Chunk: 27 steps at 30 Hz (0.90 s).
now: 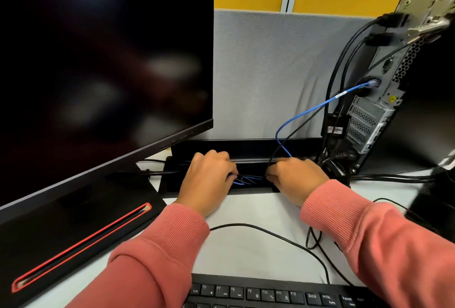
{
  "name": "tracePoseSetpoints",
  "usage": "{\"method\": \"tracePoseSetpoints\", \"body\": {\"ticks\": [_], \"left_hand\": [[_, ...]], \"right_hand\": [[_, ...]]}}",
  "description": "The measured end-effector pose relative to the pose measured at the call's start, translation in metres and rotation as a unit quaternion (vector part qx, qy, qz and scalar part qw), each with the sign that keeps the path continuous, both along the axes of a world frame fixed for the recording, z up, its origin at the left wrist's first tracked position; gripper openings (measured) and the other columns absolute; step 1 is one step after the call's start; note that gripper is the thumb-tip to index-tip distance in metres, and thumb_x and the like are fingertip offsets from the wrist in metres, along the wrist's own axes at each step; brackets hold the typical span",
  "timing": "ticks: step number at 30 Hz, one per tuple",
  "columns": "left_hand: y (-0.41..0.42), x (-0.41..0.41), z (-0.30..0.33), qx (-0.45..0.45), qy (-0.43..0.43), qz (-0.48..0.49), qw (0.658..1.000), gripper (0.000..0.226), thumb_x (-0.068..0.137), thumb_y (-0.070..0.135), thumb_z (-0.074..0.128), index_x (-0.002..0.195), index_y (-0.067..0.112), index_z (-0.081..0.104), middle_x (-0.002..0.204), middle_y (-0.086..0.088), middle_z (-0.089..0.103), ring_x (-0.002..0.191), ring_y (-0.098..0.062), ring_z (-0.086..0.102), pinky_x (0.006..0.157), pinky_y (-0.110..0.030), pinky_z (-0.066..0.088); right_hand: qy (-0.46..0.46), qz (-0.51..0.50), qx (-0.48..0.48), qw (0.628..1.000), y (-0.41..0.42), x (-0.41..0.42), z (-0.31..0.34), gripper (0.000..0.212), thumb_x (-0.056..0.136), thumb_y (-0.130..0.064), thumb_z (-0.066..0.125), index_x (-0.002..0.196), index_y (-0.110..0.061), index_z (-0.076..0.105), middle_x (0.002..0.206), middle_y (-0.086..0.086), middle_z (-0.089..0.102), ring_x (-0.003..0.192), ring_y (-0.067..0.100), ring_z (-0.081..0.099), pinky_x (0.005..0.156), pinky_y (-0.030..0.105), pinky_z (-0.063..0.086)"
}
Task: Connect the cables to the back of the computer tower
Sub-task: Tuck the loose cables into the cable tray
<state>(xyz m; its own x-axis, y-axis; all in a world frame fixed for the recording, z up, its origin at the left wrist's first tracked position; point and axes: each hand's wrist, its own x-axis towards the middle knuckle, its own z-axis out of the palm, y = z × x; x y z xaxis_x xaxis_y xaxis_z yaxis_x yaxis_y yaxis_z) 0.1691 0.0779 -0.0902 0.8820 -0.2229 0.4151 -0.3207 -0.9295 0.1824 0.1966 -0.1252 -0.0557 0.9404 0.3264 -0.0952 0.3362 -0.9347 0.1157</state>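
Note:
The computer tower (384, 100) stands at the right with its back panel facing me. A blue cable (320, 107) and several black cables (344, 61) are plugged into it and drop toward a black cable slot (248, 157) at the desk's rear edge. My left hand (209, 177) and my right hand (296, 179) both reach into that slot, fingers curled among blue and black cables (248, 179) between them. The fingertips are hidden, so what each one holds is unclear.
A large dark monitor (98, 61) fills the left, its black base (73, 229) with a red-trimmed groove in front. A black keyboard (270, 294) lies at the near edge, with thin black cords (270, 233) looping over the white desk (246, 211). A grey partition stands behind.

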Motion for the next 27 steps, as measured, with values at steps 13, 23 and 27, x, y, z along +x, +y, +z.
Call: {"method": "tracePoseSetpoints", "body": {"ticks": [13, 23, 27], "left_hand": [[0.003, -0.004, 0.002, -0.073, 0.048, -0.018, 0.996, 0.012, 0.102, 0.034, 0.058, 0.112, 0.036, 0.062, 0.095, 0.016, 0.063, 0.097, -0.013, 0.047, 0.092, -0.030, 0.040], [-0.003, -0.004, 0.003, 0.025, 0.107, -0.016, 0.994, 0.037, 0.102, 0.039, 0.044, 0.094, 0.026, 0.077, 0.100, 0.011, 0.050, 0.104, -0.017, 0.037, 0.098, -0.035, 0.030], [-0.002, -0.010, 0.006, 0.009, 0.087, -0.007, 0.996, 0.036, 0.104, 0.041, 0.042, 0.108, 0.030, 0.076, 0.097, 0.010, 0.041, 0.099, -0.018, 0.036, 0.092, -0.032, 0.031]], "right_hand": [[0.015, -0.031, 0.125, 0.992, -0.005, 0.003, 0.001, 0.032, 0.095, -0.015, 0.047, 0.118, -0.024, 0.069, 0.124, 0.000, 0.042, 0.116, 0.030, 0.044, 0.102, 0.048, 0.043], [0.023, -0.016, 0.036, 0.999, -0.003, -0.005, -0.001, 0.037, 0.099, -0.019, 0.039, 0.132, -0.025, 0.054, 0.124, -0.001, 0.049, 0.120, 0.026, 0.049, 0.098, 0.044, 0.035], [-0.029, -0.027, -0.014, 0.999, -0.003, -0.009, -0.002, 0.031, 0.100, -0.029, 0.039, 0.122, -0.028, 0.061, 0.123, 0.000, 0.046, 0.118, 0.027, 0.041, 0.099, 0.045, 0.034]]}}
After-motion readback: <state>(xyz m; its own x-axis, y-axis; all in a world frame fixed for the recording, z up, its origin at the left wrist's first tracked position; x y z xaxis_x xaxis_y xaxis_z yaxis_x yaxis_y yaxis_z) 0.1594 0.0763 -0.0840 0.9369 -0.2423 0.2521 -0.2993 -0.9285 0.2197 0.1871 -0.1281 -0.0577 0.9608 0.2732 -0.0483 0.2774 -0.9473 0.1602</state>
